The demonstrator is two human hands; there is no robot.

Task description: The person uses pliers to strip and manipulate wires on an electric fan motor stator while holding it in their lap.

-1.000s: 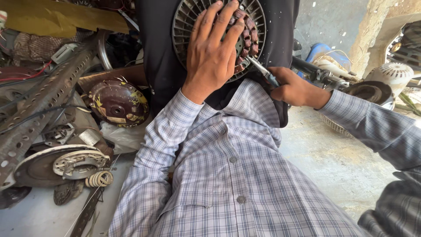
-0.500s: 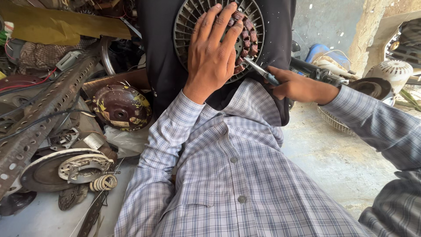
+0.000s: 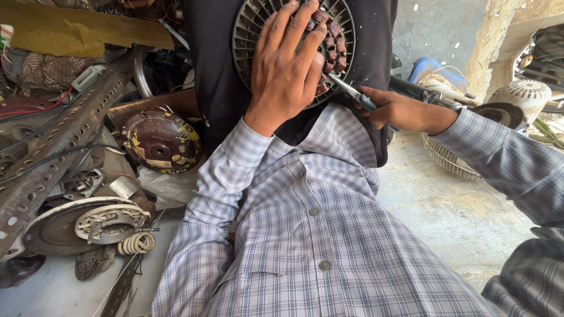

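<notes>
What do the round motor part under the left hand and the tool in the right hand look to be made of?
Motor part: dull grey slotted metal ring, reddish-brown coils, probably varnished copper wire. Tool: thin, shiny grey tip, likely steel; its handle is hidden in the right hand. Left hand lies flat on the part.

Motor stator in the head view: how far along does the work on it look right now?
Done: the stator lies exposed, its copper-wound coils visible around the ring. In hand: the left hand presses flat on it while the right hand holds a thin tool with its tip at the coils. Left: all visible coils remain in place; how many have been worked cannot be told.
</notes>
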